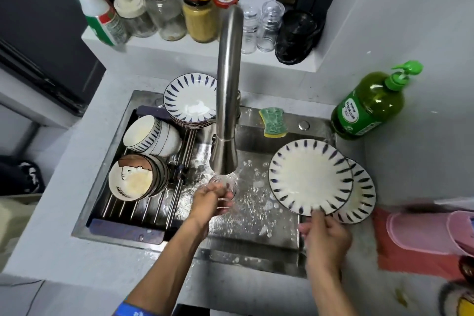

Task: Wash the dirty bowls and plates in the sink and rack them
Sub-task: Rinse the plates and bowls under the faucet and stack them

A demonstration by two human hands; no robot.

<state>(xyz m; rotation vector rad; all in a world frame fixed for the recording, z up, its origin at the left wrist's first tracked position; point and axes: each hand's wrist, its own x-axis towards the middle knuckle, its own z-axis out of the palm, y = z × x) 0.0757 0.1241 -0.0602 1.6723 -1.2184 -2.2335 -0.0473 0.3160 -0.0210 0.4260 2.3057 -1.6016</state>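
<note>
My right hand pinches the near rim of a white plate with blue dashes, tilted up over the sink's right side. A second matching plate lies under it on the sink edge. My left hand is under the running water from the steel faucet, fingers loosely curled; I see nothing in it. On the rack over the sink's left half lie a stack of blue-striped bowls and a stack of brown bowls, on their sides. A stack of dashed plates stands behind them.
A green and yellow sponge lies on the sink's back ledge. A green soap pump bottle stands at the right. Jars and bottles fill the shelf behind. Pink gloves on a red cloth lie at the right. Foam and water cover the sink floor.
</note>
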